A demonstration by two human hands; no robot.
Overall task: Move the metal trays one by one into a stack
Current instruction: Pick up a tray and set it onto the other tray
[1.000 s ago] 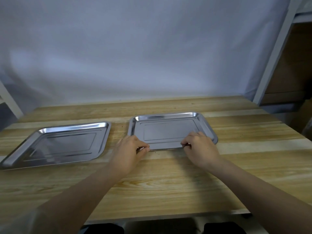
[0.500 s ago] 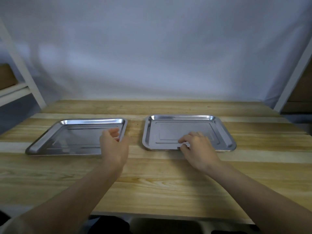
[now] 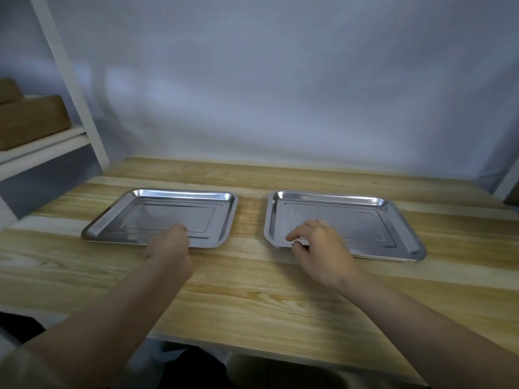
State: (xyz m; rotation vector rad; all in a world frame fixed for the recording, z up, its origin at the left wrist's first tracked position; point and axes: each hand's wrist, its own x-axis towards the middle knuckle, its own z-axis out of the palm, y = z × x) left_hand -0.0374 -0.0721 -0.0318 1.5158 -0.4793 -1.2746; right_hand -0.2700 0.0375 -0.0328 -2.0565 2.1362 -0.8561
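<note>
The left hand (image 3: 171, 242) closes its fingers on the left tray (image 3: 168, 217)'s near rim, seemingly to lift it. The right hand (image 3: 317, 248) rests loosely curled, gripping nothing, on the right tray (image 3: 373, 220), probably steadying it on the bench (image 3: 252, 290).

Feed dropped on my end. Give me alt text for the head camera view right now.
Two metal trays lie side by side on a wooden table: the left hand grips the near edge of the left tray, and the right hand rests curled on the near-left corner of the right tray. Neither tray is clearly lifted.
</note>
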